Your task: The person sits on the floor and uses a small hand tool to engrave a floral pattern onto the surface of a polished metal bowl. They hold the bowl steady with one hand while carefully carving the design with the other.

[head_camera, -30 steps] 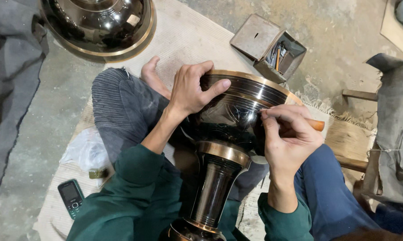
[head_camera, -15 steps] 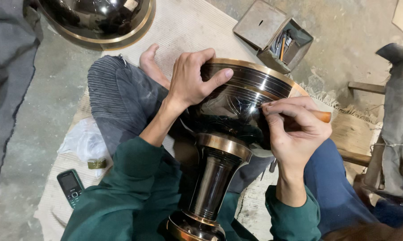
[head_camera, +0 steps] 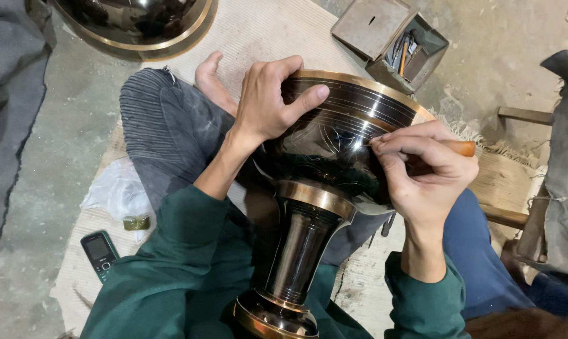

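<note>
**A:** What have I got in view?

**B:** I see a dark vase [head_camera: 334, 157] with a brass-coloured rim, lying tilted across the lap, its stem and foot pointing toward the camera. My left hand [head_camera: 268, 100] is spread wide over the upper bowl, thumb stretched along the engraved lines, fingers curled over the rim.

**A:** And the right?

**B:** My right hand [head_camera: 425, 176] is closed in a tight pinch on a tool [head_camera: 463, 148] with a wooden handle. Its tip meets the vase's side, just under the rim bands; the tip itself is too small to make out.

**A:** Anything around it?

**B:** A phone [head_camera: 100, 251] lies on the mat [head_camera: 271, 31] by the left elbow, near a crumpled plastic bag [head_camera: 117, 191]. An open metal box [head_camera: 394, 41] sits beyond the vase, and a second dark bowl [head_camera: 133, 22] stands at the top left, well apart.
</note>
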